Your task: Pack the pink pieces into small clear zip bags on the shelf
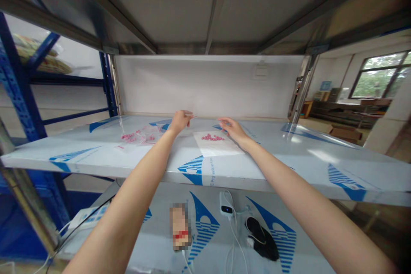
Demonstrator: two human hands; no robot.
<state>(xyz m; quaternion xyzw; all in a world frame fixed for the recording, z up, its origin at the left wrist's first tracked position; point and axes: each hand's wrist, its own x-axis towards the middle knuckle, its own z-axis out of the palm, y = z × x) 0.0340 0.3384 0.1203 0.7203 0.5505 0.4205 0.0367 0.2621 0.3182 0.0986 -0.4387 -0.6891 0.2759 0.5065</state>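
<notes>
My left hand (pixel 182 121) is closed, its fingertips pinching a thin stick-like thing (pixel 194 117) too small to name. Over the right side of a white sheet (pixel 210 149) hovers my right hand (pixel 231 128), fingers loosely curved and apart, with nothing visible in them. Between and a little below the hands, a small heap of pink beads (pixel 212 137) lies on that sheet. Left of my left forearm are clear plastic bags (pixel 149 136) with more pink beads (pixel 130 136) in or beside them.
The film-covered shelf (pixel 96 154) bears all this, with a metal shelf (pixel 180 8) close overhead. On a lower shelf are a phone (pixel 180 227) with a cable, a white power bank (pixel 226 205) and a black object (pixel 261 237). Metal posts (pixel 303 90) stand at both ends.
</notes>
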